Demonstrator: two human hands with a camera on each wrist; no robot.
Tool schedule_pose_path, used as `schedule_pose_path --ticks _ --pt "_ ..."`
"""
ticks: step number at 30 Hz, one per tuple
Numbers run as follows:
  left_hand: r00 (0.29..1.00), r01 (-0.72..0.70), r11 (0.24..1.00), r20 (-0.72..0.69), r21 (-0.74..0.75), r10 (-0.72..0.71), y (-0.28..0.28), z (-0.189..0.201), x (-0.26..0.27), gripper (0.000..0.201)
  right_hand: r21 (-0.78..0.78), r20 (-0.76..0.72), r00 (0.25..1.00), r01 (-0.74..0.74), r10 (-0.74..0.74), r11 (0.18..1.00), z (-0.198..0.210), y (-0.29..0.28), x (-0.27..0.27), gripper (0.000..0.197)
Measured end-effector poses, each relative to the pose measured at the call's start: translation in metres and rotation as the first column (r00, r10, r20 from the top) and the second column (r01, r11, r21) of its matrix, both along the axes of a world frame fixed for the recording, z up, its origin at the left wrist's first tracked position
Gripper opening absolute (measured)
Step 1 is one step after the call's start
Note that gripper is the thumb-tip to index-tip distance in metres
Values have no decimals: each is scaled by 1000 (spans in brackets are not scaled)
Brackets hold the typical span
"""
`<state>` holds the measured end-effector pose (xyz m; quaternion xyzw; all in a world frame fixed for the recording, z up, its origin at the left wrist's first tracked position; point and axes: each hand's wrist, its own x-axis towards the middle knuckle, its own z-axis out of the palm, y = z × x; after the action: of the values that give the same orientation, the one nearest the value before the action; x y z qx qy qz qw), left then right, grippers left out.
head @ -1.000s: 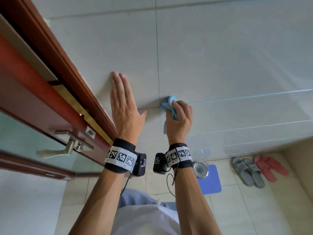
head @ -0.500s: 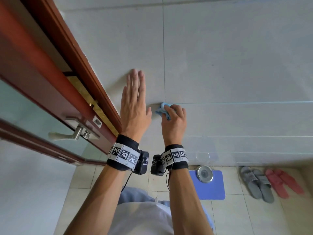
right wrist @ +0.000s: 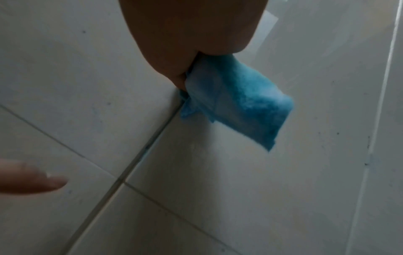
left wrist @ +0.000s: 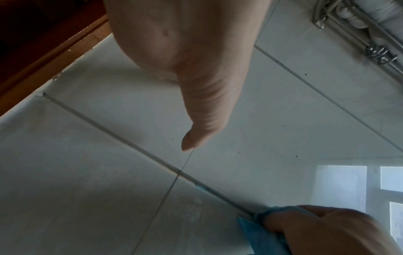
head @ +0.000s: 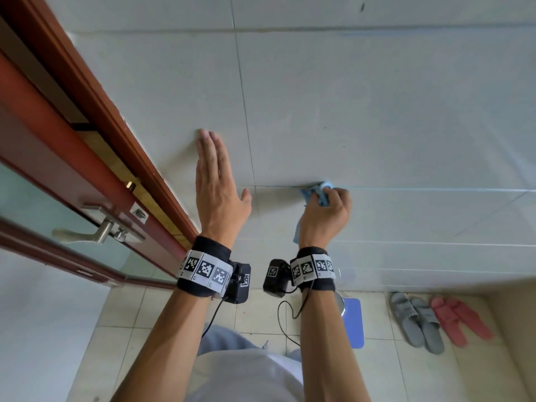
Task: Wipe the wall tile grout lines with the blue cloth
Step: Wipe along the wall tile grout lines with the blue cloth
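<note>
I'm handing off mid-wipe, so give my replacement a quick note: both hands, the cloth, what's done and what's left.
Left hand: open, flat against the wall tile beside the door frame, holding nothing.
Right hand: fingers curled round the blue cloth, pressing its bunched tip into the horizontal grout line, just right of the vertical joint.
Done: cannot tell from this moment how much has been wiped.
Left: likely the rest of this line to the right, then the other grout lines above and below.

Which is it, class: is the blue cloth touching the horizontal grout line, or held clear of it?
Touching. In the right wrist view the blue cloth, gripped by the right hand, presses its bunched tip onto the grout line.
</note>
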<state>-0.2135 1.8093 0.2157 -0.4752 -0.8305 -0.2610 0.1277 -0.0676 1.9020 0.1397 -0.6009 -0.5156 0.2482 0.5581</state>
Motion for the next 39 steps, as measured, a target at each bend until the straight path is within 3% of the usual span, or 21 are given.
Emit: schedule_pose_path --ticks 10,15,19,27,29,32,34,37,39 --pt "998 -6 1000 -65 20 8 5 -11 -5 121 129 28 997 -77 74 989 -20 -14 -34 18" --pt "996 49 996 -83 70 -43 1 -13 -16 110 190 145 965 -245 219 951 -31 -32 -68 19" --pt "984 68 998 -166 6 -66 -6 -16 -32 107 258 267 913 -376 308 890 -34 -46 -90 20" --pt "987 61 997 -153 49 -52 -2 -18 -28 106 281 393 894 -340 216 898 -41 -44 -76 27" --pt "990 56 996 -135 62 -48 -1 -18 -24 107 278 386 913 -255 136 926 -48 -37 -54 29" --pt "990 58 997 -132 57 -50 -2 -17 -24 107 229 261 964 -7 -55 973 -56 -16 -21 33" --pt "990 54 997 -132 49 -47 -3 -16 -25 107 168 190 978 57 -89 984 -56 -11 -17 35" --pt "991 67 997 -119 40 -61 -5 -16 -25 108 193 164 986 -2 -30 981 -53 -21 -33 38" --pt "991 73 997 -118 33 -69 -5 -15 -25 109 249 227 971 -136 78 959 -50 -34 -54 37"
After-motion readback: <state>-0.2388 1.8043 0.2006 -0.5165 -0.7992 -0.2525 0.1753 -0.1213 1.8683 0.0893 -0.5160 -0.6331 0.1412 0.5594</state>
